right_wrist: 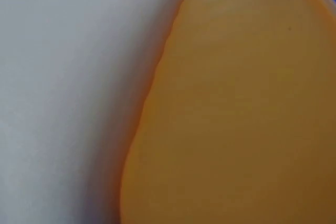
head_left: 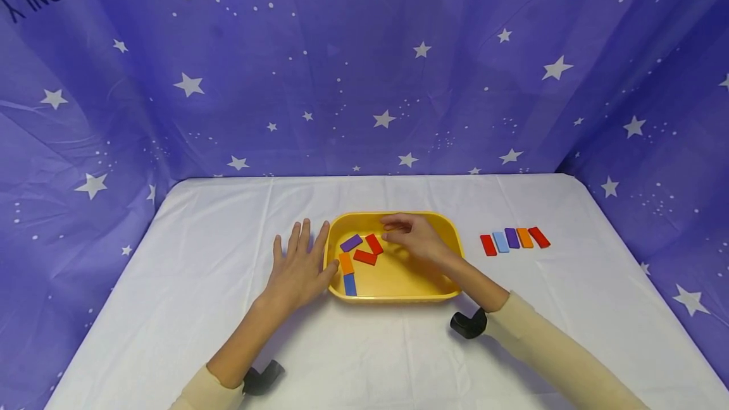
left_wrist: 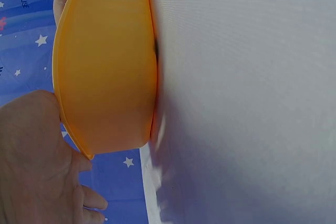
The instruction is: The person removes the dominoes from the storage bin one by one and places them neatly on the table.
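A yellow tray [head_left: 398, 298] holds several small flat blocks in its left half: a purple block [head_left: 351, 243], an upper red block [head_left: 374, 244], a lower red block [head_left: 365, 257], an orange block [head_left: 346, 263] and a blue block [head_left: 350, 284]. My left hand [head_left: 296, 274] lies with spread, straight fingers at the tray's left end, its thumb over the rim. Inside the tray's space hovers my right hand [head_left: 418, 237], thumb and forefinger apart, just right of the upper red block; nothing shows between them. The right wrist view has only the tray's outer wall [right_wrist: 226, 108], not the hand.
Right of the tray, a slightly uneven row lies on the white cloth [head_left: 376, 359]: red [head_left: 488, 245], light blue [head_left: 501, 242], purple [head_left: 512, 238], orange [head_left: 524, 237] and another red block [head_left: 539, 237]. A purple star-patterned curtain [head_left: 319, 81] encloses the table's back and sides.
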Available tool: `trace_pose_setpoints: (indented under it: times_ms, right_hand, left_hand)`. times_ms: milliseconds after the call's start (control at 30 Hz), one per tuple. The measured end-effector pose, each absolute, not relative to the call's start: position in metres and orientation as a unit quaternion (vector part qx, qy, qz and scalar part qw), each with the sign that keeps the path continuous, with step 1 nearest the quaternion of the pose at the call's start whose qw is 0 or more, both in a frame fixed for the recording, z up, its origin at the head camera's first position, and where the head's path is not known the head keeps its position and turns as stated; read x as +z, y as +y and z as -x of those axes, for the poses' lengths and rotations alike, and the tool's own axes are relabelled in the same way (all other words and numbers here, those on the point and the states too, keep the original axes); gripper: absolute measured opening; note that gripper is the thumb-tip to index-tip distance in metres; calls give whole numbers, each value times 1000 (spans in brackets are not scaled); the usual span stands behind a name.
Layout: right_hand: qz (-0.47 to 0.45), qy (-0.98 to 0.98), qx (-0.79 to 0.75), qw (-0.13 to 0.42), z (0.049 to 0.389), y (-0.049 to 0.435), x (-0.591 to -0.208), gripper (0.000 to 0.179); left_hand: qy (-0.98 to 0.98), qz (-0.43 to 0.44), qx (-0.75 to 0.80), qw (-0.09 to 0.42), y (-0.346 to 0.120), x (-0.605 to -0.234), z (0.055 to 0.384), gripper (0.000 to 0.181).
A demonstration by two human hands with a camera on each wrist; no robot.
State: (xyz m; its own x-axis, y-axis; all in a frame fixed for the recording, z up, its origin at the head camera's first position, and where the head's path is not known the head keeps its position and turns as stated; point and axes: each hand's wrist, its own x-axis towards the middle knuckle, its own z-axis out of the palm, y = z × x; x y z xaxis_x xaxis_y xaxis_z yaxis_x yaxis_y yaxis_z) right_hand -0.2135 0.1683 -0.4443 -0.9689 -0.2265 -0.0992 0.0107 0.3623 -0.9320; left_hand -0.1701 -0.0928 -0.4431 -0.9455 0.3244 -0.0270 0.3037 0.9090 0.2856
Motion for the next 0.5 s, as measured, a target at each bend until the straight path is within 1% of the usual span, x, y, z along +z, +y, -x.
trace_pose_setpoints:
  times_ms: [167,500]
  right_hand:
    - [48,824,-555,108,216,167,-444,36]
    - [49,860,-499,95,217,160,-450,33]
  left_hand:
    - [977,-161,138,38,-92,-443,170,79]
    - [978,-156,136,38,-92,-442,169,78]
